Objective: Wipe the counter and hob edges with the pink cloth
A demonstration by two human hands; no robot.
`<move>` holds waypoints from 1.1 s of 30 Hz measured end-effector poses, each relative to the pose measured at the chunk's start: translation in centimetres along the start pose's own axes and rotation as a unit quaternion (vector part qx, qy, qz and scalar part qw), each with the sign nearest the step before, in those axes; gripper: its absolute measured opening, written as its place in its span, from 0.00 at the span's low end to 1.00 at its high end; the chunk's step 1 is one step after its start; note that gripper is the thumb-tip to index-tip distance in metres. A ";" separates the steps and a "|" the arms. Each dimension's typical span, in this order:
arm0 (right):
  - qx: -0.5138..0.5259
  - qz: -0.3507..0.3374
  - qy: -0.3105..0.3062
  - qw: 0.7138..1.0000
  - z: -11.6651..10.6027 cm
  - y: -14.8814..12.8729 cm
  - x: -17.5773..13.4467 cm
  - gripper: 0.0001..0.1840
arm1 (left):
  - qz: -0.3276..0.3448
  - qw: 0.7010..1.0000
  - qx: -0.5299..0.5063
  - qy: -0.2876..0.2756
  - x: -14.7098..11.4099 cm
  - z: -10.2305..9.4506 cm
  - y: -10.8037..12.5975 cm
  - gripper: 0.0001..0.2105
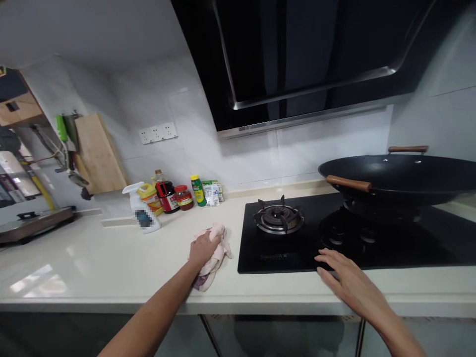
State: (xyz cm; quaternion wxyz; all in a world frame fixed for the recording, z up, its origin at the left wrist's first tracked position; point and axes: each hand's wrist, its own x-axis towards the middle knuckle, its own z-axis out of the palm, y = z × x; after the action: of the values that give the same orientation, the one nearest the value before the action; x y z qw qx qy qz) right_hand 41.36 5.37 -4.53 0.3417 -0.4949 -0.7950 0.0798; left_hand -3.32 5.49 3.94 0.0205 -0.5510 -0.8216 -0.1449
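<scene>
A pink cloth is grasped by the left hand and pressed on the countertop just left of the hob; the wiping step is judged in hand. The right hand is held flat and empty at the hob's front edge. A sweep over unwiped surface is called for

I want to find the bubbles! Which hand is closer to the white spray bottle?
Left. The left hand presses a pink cloth just right of the white spray bottle; the right hand rests far off on the black stove.
</scene>
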 end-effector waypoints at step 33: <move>0.002 -0.025 0.003 1.000 1.4 0.9 1.1 0.27 | 0.008 0.995 -0.088 0.035 -14.2 0.9 7.5 0.31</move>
State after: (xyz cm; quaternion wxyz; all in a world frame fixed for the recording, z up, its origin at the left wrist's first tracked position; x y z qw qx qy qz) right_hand 40.81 7.03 -5.51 0.3468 -0.4745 -0.8059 0.0711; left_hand 9.20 -4.44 1.94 0.0019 -0.5523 -0.7998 -0.2354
